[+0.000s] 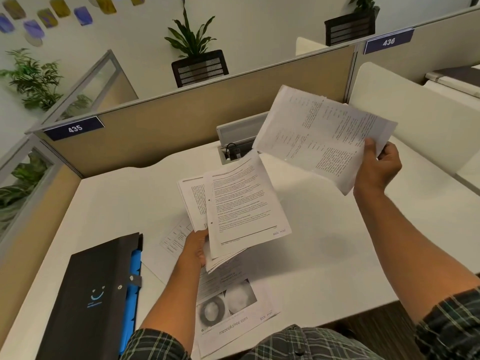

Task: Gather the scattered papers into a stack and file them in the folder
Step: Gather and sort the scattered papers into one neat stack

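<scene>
My left hand (196,246) grips a loose bundle of printed papers (241,203) by its lower left corner, held above the white desk (117,203). My right hand (378,165) holds a second batch of printed sheets (319,136) raised at the upper right, pinched at their right edge. One sheet with round photos (231,310) lies on the desk near the front edge, under my left arm. Another sheet with a table (174,237) lies flat just left of my left hand. The black folder (91,294), with blue dividers showing along its right side, lies shut at the front left.
Beige partition walls (181,120) close the desk at the back and left. A cable box with an open lid (233,149) sits at the back centre. A white divider panel (415,118) stands to the right. Potted plants stand behind the partition.
</scene>
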### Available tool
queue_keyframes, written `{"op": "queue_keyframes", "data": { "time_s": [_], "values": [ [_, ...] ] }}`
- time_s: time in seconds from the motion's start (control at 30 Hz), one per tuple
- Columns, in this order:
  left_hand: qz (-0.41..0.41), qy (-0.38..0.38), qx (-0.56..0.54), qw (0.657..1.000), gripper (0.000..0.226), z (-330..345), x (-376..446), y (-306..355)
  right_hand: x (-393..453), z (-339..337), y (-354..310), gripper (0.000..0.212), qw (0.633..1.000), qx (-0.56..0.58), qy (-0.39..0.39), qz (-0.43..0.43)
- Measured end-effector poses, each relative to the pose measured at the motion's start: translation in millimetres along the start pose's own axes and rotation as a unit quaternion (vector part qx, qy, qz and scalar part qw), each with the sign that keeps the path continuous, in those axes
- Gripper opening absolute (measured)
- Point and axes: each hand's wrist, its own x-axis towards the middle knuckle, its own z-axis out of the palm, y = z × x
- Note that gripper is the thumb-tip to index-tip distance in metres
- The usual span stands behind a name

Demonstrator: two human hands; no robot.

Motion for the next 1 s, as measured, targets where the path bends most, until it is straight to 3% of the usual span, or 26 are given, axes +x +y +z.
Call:
{"op": "queue_keyframes", "data": {
  "time_s": [0.1,0.4,0.57,0.67,0.83,0.93,1.0],
  "values": [
    [-0.003,0.011,-0.005,1.0,0.037,0,-3,-1,1,-1,-3,0.017,0.999,0.023,-0.023,0.013],
    [-0.005,-0.022,-0.018,1.0,0.036,14,-5,-2,-11,5,-4,0.014,0.977,0.024,-0.207,0.052],
    [-0.003,-0.06,-0.029,0.998,0.021,27,-11,1,-26,12,9,0.012,0.979,-0.004,-0.195,0.056],
    [0.015,-0.057,-0.025,0.998,0.033,31,-9,1,-35,15,20,0.012,0.98,-0.028,-0.184,0.071],
    [0.043,-0.028,-0.036,0.998,0.037,40,-11,5,-67,15,33,0.032,0.968,-0.113,-0.178,0.135],
    [0.042,-0.008,-0.041,0.998,0.031,44,-12,7,-86,15,36,0.047,0.948,-0.095,-0.266,0.149],
    [0.023,0.006,-0.028,0.999,0.016,44,-12,9,-92,14,36,0.05,0.929,-0.094,-0.336,0.126]
  ]
}}
